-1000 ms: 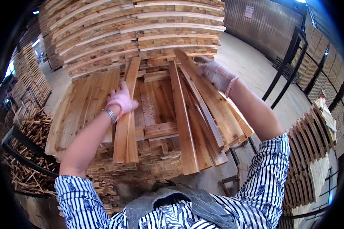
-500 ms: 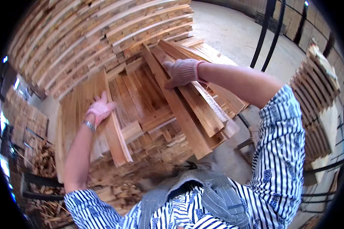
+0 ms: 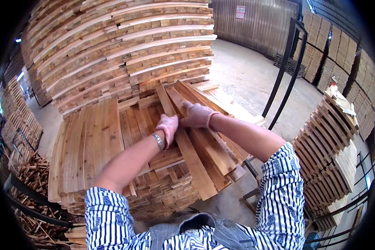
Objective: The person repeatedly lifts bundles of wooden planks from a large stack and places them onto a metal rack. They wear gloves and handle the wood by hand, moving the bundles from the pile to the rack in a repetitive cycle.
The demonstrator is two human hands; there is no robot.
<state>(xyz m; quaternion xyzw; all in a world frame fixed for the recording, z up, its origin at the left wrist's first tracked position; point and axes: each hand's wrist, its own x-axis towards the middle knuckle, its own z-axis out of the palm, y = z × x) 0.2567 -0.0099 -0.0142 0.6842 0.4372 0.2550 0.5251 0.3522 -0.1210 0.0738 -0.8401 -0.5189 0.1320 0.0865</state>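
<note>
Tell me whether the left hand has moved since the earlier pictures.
Yes: the left hand moved right, away from the flat board row, to the slanting boards beside the right hand.

Smooth wood planks [image 3: 192, 156], knitted cloth gloves [image 3: 201, 116]

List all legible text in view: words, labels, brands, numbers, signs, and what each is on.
None legible.
Red-and-white sign on the corrugated wall: too small to read.
Striped sleeves: can't tell if the pattern includes lettering.
Boards: none visible.

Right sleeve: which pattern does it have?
The right sleeve has dark and white stripes with dark blue patches, best seen in the head view.
</note>
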